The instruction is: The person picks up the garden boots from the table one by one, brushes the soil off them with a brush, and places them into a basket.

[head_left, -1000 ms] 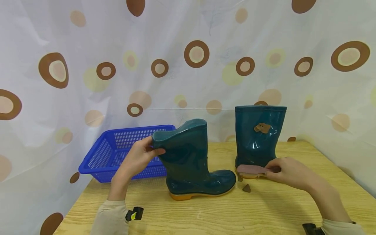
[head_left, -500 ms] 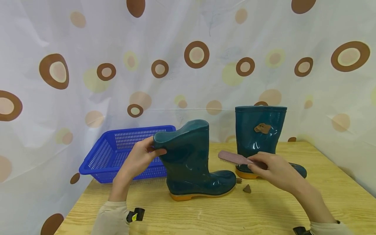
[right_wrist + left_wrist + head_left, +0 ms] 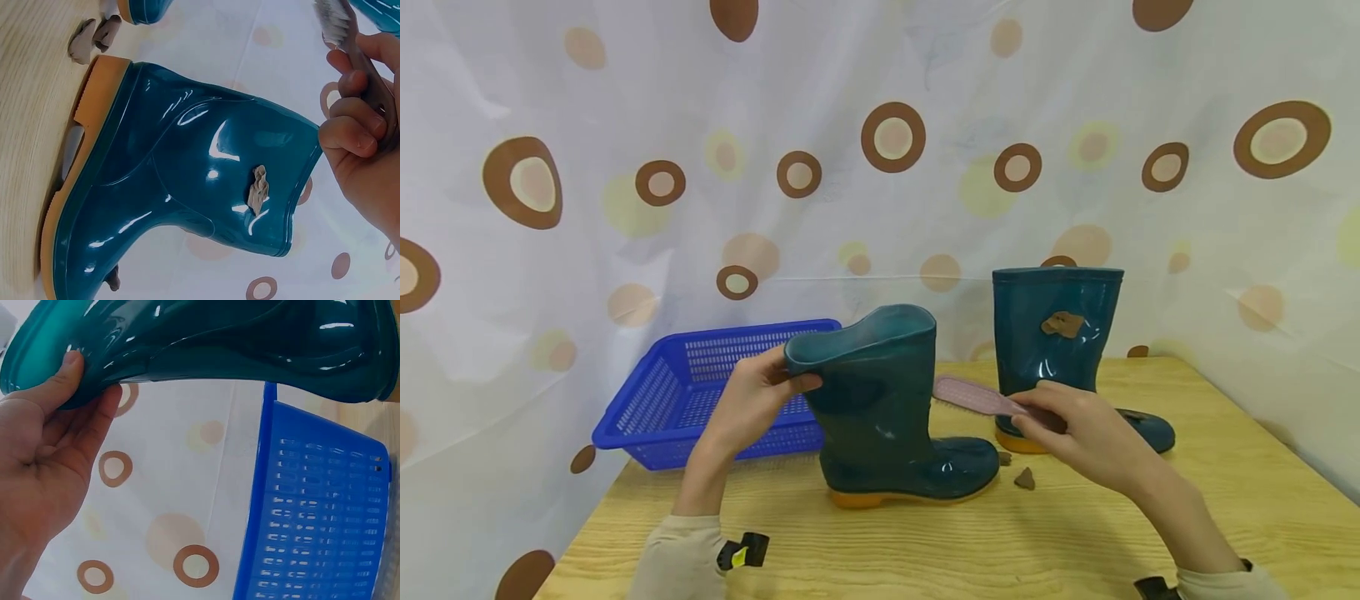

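Note:
My left hand (image 3: pixel 752 408) pinches the top rim of a dark green rubber boot (image 3: pixel 880 408), thumb outside. That boot stands on its orange sole, toe to the right. In my right hand (image 3: pixel 1082 433) is the handle of a mauve brush (image 3: pixel 966 394), its head close to the boot's shaft; white bristles show in the right wrist view. Behind that hand stands a second rubber boot (image 3: pixel 1045 358) with a brown mud-like lump (image 3: pixel 1063 324) on its shaft. A darker lump (image 3: pixel 112 278) clings near its instep in the right wrist view.
A blue plastic basket (image 3: pixel 647 437) with slotted walls stands at the left, behind the held boot. Brown crumbs (image 3: pixel 1025 478) lie on the wooden table (image 3: pixel 925 550) by the boot's toe. A patterned curtain (image 3: pixel 955 217) hangs behind.
My right hand has lifted the brush from low beside the near boot's toe and moved it up and left toward the shaft. The left hand keeps its grip on the rim.

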Demonstrator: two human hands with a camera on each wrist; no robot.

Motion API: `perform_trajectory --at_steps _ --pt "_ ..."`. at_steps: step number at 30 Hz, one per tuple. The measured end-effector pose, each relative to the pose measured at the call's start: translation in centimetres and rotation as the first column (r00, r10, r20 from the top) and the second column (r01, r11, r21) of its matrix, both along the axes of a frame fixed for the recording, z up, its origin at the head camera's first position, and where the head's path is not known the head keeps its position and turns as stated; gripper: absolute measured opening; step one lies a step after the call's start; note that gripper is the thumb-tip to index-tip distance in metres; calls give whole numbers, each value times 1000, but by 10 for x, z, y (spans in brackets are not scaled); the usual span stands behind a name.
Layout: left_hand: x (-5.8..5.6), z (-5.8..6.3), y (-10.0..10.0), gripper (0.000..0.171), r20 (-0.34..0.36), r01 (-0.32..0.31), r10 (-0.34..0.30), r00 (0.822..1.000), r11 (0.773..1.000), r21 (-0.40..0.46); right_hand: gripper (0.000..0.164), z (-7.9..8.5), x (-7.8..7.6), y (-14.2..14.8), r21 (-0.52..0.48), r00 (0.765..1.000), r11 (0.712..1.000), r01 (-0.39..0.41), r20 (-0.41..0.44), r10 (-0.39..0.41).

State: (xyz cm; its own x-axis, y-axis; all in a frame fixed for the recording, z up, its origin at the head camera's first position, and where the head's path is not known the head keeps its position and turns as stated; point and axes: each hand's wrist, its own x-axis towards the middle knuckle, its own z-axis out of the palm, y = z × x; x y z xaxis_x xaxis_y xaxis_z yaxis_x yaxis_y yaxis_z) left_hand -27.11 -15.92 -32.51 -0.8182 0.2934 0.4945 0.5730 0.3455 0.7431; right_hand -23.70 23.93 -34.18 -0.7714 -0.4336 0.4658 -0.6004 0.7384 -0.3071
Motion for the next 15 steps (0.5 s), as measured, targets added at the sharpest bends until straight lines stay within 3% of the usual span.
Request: perform_trajectory --at_steps 10,15 --pt "-6 -7 2 27 8 -7 7 1000 996 90 17 2 2 -3 -21 999 999 -42 13 43" --pt "-8 -10 11 34 37 -130 128 991 990 60 17 2 3 -5 -20 997 998 -61 39 61"
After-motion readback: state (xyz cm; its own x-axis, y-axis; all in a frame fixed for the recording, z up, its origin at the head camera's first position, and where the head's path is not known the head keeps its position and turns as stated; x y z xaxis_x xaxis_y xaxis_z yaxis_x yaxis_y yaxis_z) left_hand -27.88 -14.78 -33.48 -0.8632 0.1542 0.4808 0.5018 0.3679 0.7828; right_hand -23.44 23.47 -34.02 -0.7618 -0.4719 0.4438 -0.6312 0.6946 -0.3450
